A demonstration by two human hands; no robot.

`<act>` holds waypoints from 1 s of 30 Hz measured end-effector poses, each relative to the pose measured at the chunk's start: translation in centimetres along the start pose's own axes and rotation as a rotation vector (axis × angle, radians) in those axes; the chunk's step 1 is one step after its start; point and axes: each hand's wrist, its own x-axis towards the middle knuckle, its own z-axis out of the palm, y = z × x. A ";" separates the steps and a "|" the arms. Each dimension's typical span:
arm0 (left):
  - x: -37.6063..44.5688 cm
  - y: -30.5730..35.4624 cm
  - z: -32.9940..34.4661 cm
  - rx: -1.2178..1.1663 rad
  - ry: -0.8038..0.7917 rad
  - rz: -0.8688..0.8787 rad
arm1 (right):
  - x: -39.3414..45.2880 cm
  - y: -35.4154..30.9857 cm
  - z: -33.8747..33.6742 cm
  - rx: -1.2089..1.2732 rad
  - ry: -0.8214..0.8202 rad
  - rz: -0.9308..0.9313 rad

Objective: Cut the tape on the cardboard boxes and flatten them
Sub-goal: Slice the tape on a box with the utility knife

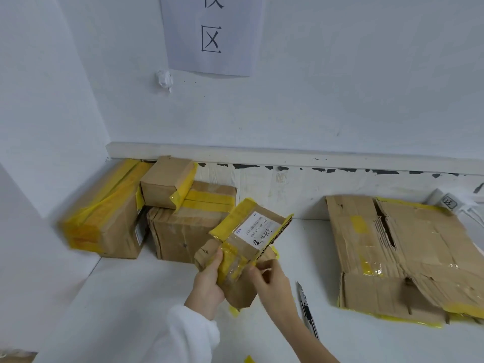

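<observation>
A small cardboard box [243, 247] with yellow tape and a white label is held above the white table [131, 297], its flaps opened. My left hand [208, 281] grips its lower left side, thumb on the taped face. My right hand [272, 281] pinches the box's right edge near the tape. A utility knife [307, 310] lies on the table just right of my right wrist, in neither hand. Three taped boxes stand at the back left: a large one [104, 213], a middle one [188, 226], and a small one [167, 182] on top.
A pile of flattened cardboard [400, 252] with yellow tape lies on the right of the table. A white wall with a paper sign [212, 32] rises behind. A power adapter [449, 201] sits at the far right. A yellow tape scrap [248, 359] lies near the front edge.
</observation>
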 end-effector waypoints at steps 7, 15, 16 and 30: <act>-0.8 0.5 0.0 0.164 0.037 0.122 | 4.1 -1.9 -5.3 0.332 0.214 0.024; -0.3 2.5 3.3 0.477 -0.036 0.403 | 8.0 -2.0 -8.3 -0.621 -0.115 0.032; 0.0 2.7 4.0 0.518 -0.053 0.450 | 8.0 -1.6 -8.1 -0.672 -0.096 0.006; 1.5 -6.4 16.4 1.313 -0.439 0.899 | 8.4 6.9 -20.3 -0.708 0.288 0.216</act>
